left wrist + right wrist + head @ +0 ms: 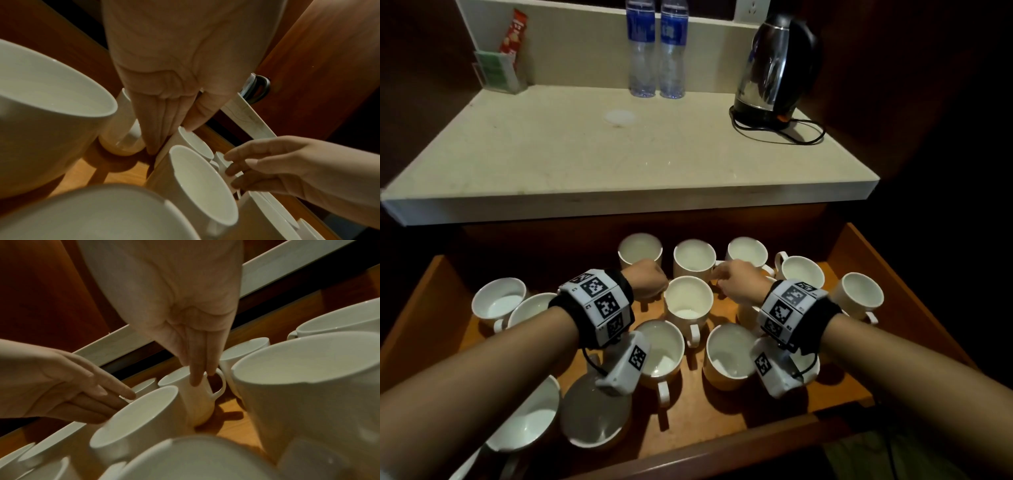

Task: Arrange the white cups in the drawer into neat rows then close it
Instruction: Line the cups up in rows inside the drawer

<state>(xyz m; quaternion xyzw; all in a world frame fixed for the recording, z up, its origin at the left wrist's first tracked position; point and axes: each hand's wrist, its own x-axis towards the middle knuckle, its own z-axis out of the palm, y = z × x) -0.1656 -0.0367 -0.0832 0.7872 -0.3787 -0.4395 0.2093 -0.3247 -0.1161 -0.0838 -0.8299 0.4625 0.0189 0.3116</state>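
In the open drawer (866,270), between both grips, the white cups (688,301) stand scattered. The left hand (649,279) touches one rim with straight fingers; the right hand (739,281) fingers a handle (218,382), grasping nothing firmly. Slide gently, handles aligned.

A kettle (774,68), two water bottles (655,51) on the counter (585,150).

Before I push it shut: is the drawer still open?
Open: the drawer is pulled out below the counter, cups exposed.
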